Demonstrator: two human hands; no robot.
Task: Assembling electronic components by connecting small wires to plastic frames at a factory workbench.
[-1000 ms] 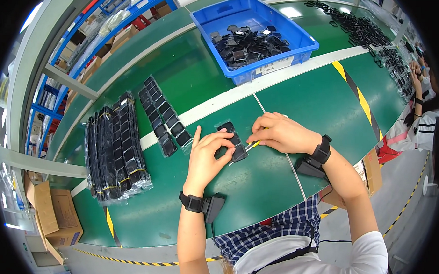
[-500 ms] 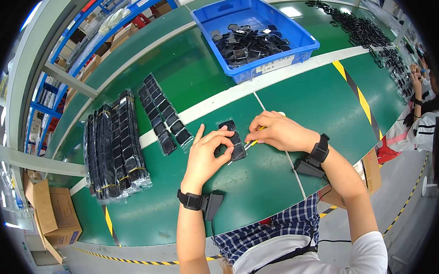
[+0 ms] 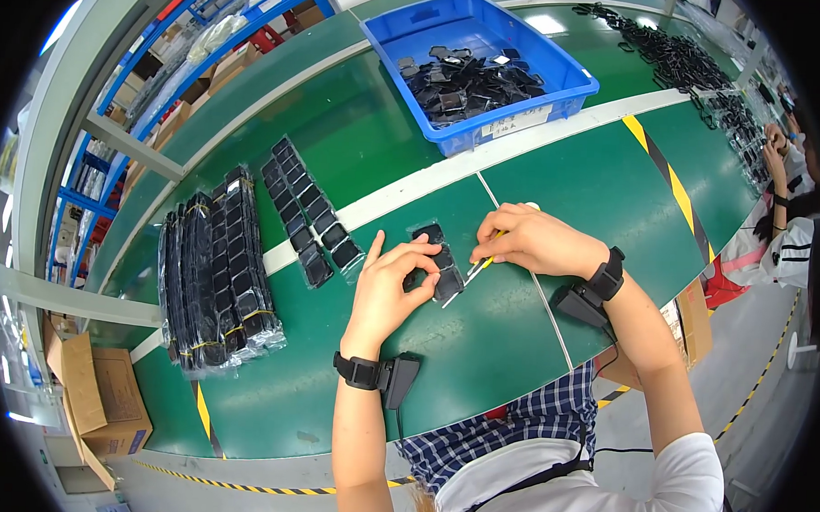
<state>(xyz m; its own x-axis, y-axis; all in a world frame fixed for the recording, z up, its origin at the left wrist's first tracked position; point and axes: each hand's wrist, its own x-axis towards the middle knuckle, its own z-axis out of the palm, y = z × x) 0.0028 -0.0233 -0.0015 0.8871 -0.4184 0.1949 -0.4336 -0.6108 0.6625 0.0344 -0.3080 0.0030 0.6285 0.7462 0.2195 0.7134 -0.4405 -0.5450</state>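
Note:
My left hand [image 3: 393, 281] grips the left edge of a short strip of black square pieces in clear film [image 3: 448, 283]. Its thumb and index finger curl together there, while one finger sticks up. In my right hand [image 3: 539, 242], pinched between the fingers, is a slim yellow tool [image 3: 488, 261] with a thin silvery end pointing down-left at the strip's right edge. The tool's exact kind is too small to make out. Both hands work low over the green table [image 3: 332, 407].
Left lie stacked bundles of similar black strips [image 3: 218, 272] and two loose strips [image 3: 305, 212]. Behind stands a blue bin [image 3: 523, 124] holding black pieces. Black parts [image 3: 661, 57] heap at the far right, near another person [image 3: 791, 215]. An open carton [image 3: 116, 399] sits lower left.
My right hand and the yellow tool have shifted slightly to the right. The silvery tip now shows along the strip's lower right corner. My left hand keeps its hold.

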